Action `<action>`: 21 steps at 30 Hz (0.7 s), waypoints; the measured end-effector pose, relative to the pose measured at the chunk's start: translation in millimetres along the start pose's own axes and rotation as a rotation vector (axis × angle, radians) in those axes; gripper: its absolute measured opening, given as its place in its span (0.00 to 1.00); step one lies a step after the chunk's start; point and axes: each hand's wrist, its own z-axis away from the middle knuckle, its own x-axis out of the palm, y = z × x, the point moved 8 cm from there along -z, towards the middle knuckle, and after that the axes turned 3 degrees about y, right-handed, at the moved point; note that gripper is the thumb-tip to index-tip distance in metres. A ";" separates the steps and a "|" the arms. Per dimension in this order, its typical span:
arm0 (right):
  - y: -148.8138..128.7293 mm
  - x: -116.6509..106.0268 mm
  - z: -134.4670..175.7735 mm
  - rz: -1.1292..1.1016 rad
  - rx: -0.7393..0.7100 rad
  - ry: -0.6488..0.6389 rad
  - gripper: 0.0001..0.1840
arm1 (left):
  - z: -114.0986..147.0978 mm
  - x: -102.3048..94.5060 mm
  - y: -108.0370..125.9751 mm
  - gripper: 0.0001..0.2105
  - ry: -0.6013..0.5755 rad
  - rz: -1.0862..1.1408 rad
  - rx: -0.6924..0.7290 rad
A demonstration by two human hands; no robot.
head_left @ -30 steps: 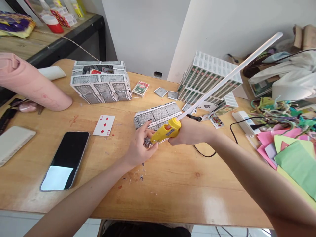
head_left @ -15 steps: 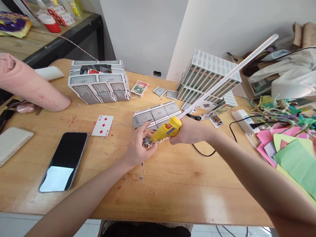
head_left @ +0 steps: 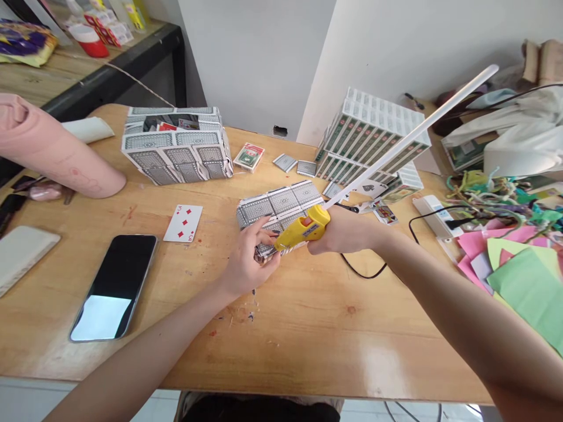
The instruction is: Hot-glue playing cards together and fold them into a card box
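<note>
My right hand [head_left: 343, 230] is wrapped round a yellow hot glue gun [head_left: 303, 227], with a long white glue stick [head_left: 413, 140] jutting from its back. The gun's nose points down-left at the near end of a small box made of playing cards [head_left: 281, 202], patterned backs outward. Gripping that box's near left corner, my left hand [head_left: 253, 255] has its fingers on top and its thumb at the lower edge. The nozzle tip is hidden by the left fingers. A larger card box [head_left: 176, 153], open on top with loose cards inside, stands behind to the left.
A three of diamonds [head_left: 183, 223] and a phone [head_left: 115, 287] lie left. Card packs [head_left: 373, 129] are stacked at the back right, near scissors [head_left: 352, 207]. A black cord [head_left: 360, 274] runs to a power strip [head_left: 435, 215] beside coloured paper [head_left: 523, 275]. A pink roll [head_left: 57, 152] lies far left.
The right hand and the glue gun have shifted slightly to the right and up along the box. The left hand and the box have stayed in place.
</note>
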 end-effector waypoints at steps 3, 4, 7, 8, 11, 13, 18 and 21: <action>4.8 0.6 0.9 0.022 0.050 -0.045 0.11 | -0.1 0.0 0.3 0.34 0.004 0.005 0.008; 6.9 -0.3 1.6 0.035 0.080 -0.050 0.11 | -0.2 0.0 0.5 0.34 0.005 0.007 0.012; 10.8 -4.1 4.0 0.071 0.138 -0.050 0.08 | -0.4 0.2 1.3 0.34 0.007 0.010 0.021; 10.9 -5.1 4.6 0.071 0.137 -0.047 0.07 | -0.5 0.3 1.4 0.34 0.006 0.010 0.022; 12.4 -7.6 5.6 0.033 0.124 -0.035 0.07 | -0.7 0.5 1.5 0.34 0.002 0.008 0.018; 15.0 -7.9 5.9 -0.002 0.121 -0.037 0.07 | -1.1 0.4 1.9 0.33 0.001 0.004 0.017; 23.5 -7.6 7.5 -0.037 0.124 -0.052 0.06 | -2.3 -0.8 4.2 0.30 0.006 0.000 0.027; 34.5 -6.8 10.6 -0.056 0.176 -0.050 0.06 | -2.1 -0.8 3.8 0.30 0.006 -0.001 0.023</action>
